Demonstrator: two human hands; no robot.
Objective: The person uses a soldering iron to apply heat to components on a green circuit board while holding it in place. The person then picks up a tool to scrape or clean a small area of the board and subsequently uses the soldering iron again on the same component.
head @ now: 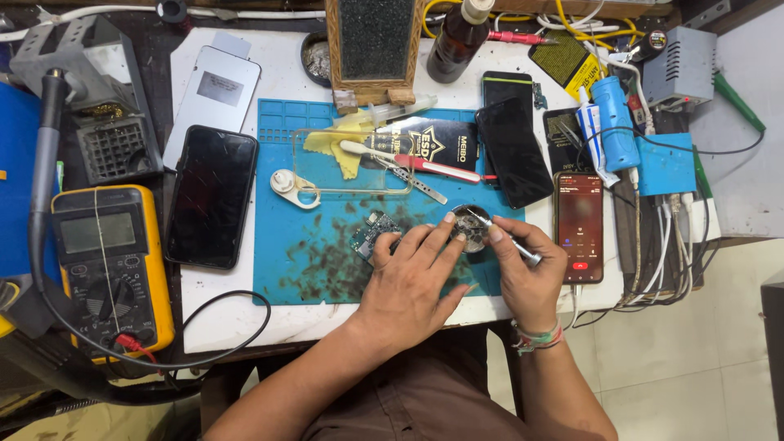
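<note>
- The left hand [412, 282] lies flat, fingers spread, on the stained blue rubber work mat [310, 261] near the front edge of the bench [245, 318]; its fingertips press on a small green circuit board [371, 235], and its forefinger reaches a small round metal tin [469, 226].
- The right hand [529, 278] is clamped around a slim metal tool [505, 235], whose tip rests at the tin.
- A black smartphone [211, 196] lies face up left of the mat.
- A lit smartphone [579, 226] lies just right of the right hand.
- A yellow multimeter [110, 265] sits at the bench's left edge.
</note>
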